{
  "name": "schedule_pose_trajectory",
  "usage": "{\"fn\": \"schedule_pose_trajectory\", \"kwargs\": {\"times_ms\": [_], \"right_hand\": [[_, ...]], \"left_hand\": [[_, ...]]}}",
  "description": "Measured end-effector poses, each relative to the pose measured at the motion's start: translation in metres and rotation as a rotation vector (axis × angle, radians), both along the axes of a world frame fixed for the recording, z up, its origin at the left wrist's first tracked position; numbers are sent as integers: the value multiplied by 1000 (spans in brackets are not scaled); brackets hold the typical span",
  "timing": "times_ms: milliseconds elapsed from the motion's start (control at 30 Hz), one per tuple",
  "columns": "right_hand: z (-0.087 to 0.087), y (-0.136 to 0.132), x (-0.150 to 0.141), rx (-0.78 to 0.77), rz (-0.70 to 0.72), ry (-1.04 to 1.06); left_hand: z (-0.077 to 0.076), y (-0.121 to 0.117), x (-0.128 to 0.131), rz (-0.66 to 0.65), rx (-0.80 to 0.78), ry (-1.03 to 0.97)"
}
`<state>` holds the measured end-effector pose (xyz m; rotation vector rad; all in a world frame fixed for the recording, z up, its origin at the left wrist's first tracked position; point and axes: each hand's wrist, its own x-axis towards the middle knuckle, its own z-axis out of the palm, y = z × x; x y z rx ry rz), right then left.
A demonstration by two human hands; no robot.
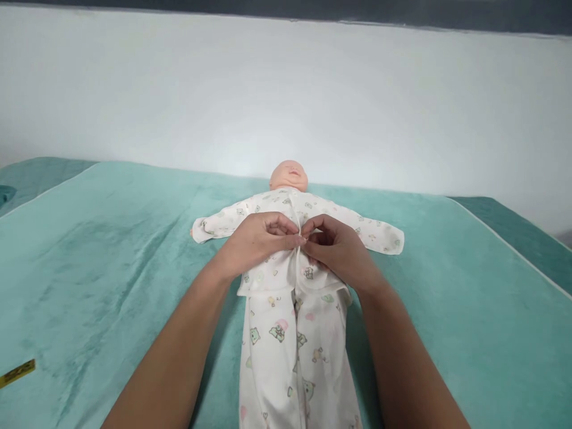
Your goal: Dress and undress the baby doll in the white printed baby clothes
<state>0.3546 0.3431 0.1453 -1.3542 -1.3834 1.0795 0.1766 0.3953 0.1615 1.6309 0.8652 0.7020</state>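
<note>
A baby doll [289,174] lies on its back, dressed in a white printed baby shirt [270,277] and matching trousers [272,357]. Its sleeves spread out to both sides. My left hand [263,235] pinches one front edge of the shirt at mid-chest. Opposite it, my right hand [333,241] pinches the other front edge, and the fingertips of both hands meet at the centre line. Whatever fastener may be between the fingertips is hidden. Below my hands the shirt's hem hangs slightly parted over the trousers.
A teal plush cover [447,298] lies under the doll, with a darker teal quilted layer [527,238] beyond its pale edging. A white wall [286,89] rises behind the doll's head. At the lower left lies a yellow strip with dark markings [18,373].
</note>
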Motion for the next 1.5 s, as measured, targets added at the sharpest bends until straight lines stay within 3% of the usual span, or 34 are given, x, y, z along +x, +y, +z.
{"fn": "schedule_pose_trajectory", "kwargs": {"times_ms": [733, 1033, 1500], "right_hand": [[-2, 4, 4, -27, 78, 80], [-1, 4, 1, -48, -2, 61], [0, 4, -5, -47, -86, 7]], "left_hand": [[-6, 1, 4, 29, -13, -79], [0, 1, -2, 59, 41, 60], [1, -1, 2, 95, 107, 71]]}}
